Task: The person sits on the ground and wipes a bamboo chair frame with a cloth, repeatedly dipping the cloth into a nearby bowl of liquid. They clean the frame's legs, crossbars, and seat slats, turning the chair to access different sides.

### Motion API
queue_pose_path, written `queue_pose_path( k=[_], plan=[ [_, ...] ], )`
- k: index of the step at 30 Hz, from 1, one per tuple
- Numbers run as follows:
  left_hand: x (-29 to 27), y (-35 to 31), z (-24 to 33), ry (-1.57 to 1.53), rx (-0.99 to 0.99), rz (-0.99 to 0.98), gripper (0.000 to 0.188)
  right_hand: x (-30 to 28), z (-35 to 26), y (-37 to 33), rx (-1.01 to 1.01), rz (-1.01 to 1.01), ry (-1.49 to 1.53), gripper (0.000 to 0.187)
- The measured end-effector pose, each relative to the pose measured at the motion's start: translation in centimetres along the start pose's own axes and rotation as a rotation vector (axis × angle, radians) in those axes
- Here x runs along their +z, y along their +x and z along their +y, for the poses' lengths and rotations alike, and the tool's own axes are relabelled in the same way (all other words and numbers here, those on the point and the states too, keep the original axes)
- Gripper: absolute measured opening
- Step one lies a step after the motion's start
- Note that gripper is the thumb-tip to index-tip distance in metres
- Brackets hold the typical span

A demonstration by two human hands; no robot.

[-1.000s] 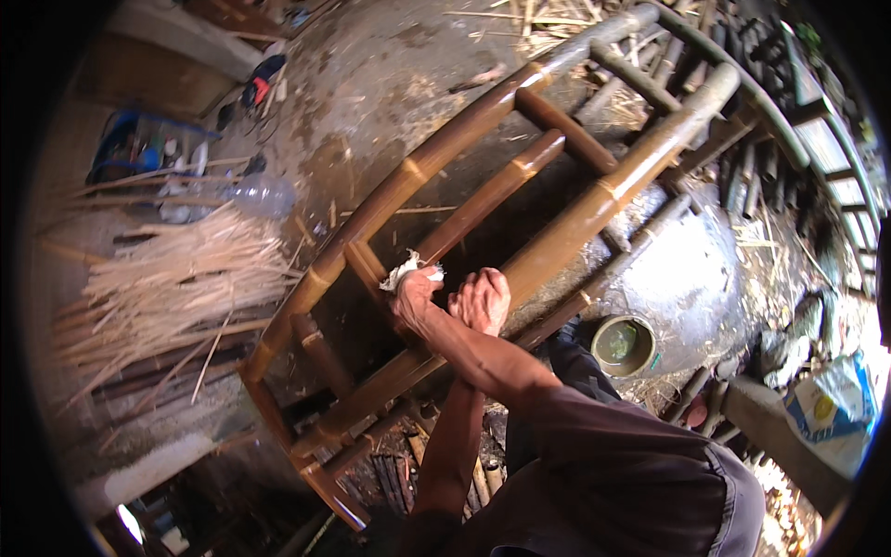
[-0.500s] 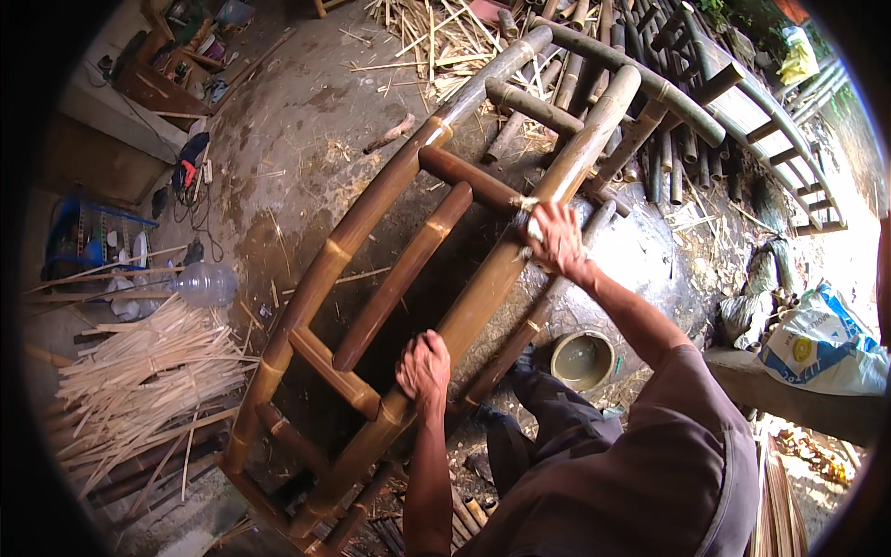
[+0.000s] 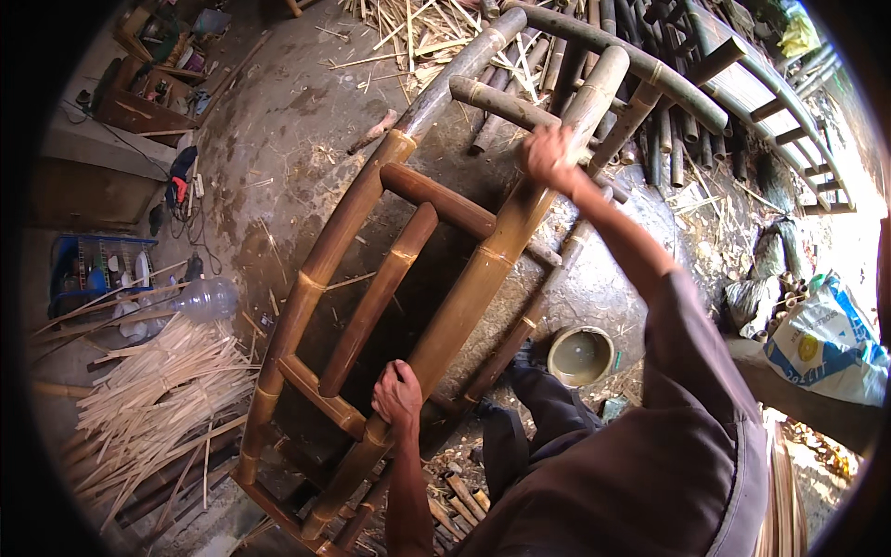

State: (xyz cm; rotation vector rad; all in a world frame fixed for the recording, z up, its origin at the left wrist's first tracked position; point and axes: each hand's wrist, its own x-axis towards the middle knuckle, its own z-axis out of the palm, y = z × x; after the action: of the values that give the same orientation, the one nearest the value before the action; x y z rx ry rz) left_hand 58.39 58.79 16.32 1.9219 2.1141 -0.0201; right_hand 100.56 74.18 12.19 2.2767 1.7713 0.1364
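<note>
A large bamboo furniture frame (image 3: pixel 459 297) lies slantwise before me, its poles joined by crosspieces. Much of it is glossy brown; the far ends look paler and duller. My left hand (image 3: pixel 397 395) is closed over the thick near pole, close to a crosspiece joint. Farther up that same pole, my right hand (image 3: pixel 549 158) presses down, smeared by motion. A pale, rag-like wad lies under its fingers, mostly hidden in this moment.
A round basin of murky water (image 3: pixel 581 356) stands by my legs. Bamboo strips (image 3: pixel 167 390) are heaped at left, near a clear plastic jug (image 3: pixel 206 299). Cut poles (image 3: pixel 673 139) and another bamboo frame (image 3: pixel 780 116) fill the far right. A white-and-blue sack (image 3: pixel 826 339) sits at right.
My right hand has slid farther up the pole with the pale wad. The frame appears shifted slightly left in view; my left hand keeps its grip near the same joint.
</note>
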Motion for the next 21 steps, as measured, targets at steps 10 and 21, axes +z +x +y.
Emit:
queue_pose_path(
  k=[10, 21],
  plan=[
    [1.3, 0.5, 0.0, 0.054, 0.117, 0.015, 0.039, 1.6, 10.1, 3.5, 0.517, 0.456, 0.344, 0.051],
    [1.4, 0.2, -0.3, 0.055, 0.042, -0.120, 0.049, 4.2, 9.3, 1.8, 0.746, 0.814, 0.647, 0.025]
  ],
)
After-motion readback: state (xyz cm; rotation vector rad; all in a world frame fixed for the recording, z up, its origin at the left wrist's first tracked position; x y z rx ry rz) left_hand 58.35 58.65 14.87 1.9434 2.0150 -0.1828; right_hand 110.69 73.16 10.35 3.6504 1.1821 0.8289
